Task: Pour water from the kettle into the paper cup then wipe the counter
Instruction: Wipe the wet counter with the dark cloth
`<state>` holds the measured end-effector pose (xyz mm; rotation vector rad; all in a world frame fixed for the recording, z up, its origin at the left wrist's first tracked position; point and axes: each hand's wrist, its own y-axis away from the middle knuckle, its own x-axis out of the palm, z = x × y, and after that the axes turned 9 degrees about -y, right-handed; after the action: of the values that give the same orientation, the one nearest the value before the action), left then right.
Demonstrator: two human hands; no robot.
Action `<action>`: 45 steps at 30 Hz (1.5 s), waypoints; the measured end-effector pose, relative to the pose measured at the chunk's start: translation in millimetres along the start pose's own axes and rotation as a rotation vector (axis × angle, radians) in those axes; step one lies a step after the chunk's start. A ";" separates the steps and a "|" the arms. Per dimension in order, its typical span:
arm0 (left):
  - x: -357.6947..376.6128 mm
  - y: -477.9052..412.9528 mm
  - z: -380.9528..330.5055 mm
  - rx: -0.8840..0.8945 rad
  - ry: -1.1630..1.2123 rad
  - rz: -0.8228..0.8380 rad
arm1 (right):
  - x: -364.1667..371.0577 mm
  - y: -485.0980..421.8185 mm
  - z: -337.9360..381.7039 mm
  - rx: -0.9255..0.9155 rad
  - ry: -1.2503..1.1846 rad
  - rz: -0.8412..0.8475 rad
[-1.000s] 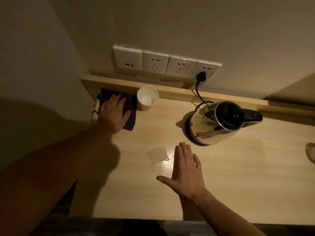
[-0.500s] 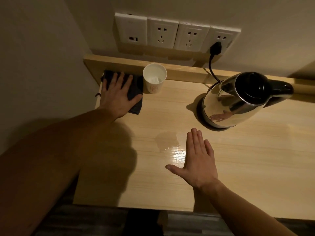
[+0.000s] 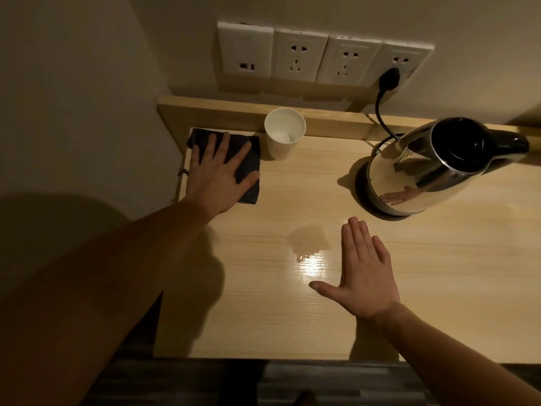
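Observation:
A white paper cup [image 3: 284,133] stands upright at the back of the light wooden counter [image 3: 292,317], with water in its bottom. Left of it lies a dark folded cloth [image 3: 248,162], and my left hand [image 3: 218,174] rests flat on it with fingers spread. A shiny steel kettle [image 3: 433,168] with a black lid and handle sits on its base at the back right. My right hand [image 3: 363,273] lies flat and empty on the counter in front of the kettle. A small wet patch [image 3: 308,240] glistens just left of that hand.
A row of white wall sockets [image 3: 322,58] runs above the counter's raised back ledge [image 3: 210,115]. The kettle's black plug and cord [image 3: 386,83] hang from the rightmost socket. A wall closes the left side; dark floor lies below the front edge.
The view has shifted closer and the scene sits higher in the frame. Both hands stay flat where they were, the left on the cloth, the right beside the wet patch.

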<state>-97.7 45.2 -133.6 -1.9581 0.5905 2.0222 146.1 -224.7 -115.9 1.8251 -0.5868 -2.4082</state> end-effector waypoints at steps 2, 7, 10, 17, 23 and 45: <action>2.4 10.6 -0.8 0.008 0.003 0.004 | -0.3 0.1 0.3 -0.002 0.006 -0.006; 9.6 56.6 -4.3 -0.013 0.009 0.011 | 1.1 3.1 1.9 -0.006 -0.002 -0.036; 12.4 92.5 -7.5 -0.027 0.011 0.003 | 1.0 5.1 3.3 -0.015 -0.002 -0.049; 20.6 171.2 -23.1 -0.066 0.013 0.015 | 2.5 10.5 3.3 -0.034 -0.015 -0.093; 30.0 219.2 -35.2 -0.087 0.019 0.038 | 3.4 13.0 2.8 -0.050 -0.025 -0.122; -26.7 230.3 -111.7 -0.292 0.965 -0.012 | 4.6 9.7 -3.7 -0.055 -0.045 -0.086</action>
<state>-103.0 -207.2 -83.6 -3.0655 0.4538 1.0722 146.5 -235.8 -117.7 1.8148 -0.4497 -2.4993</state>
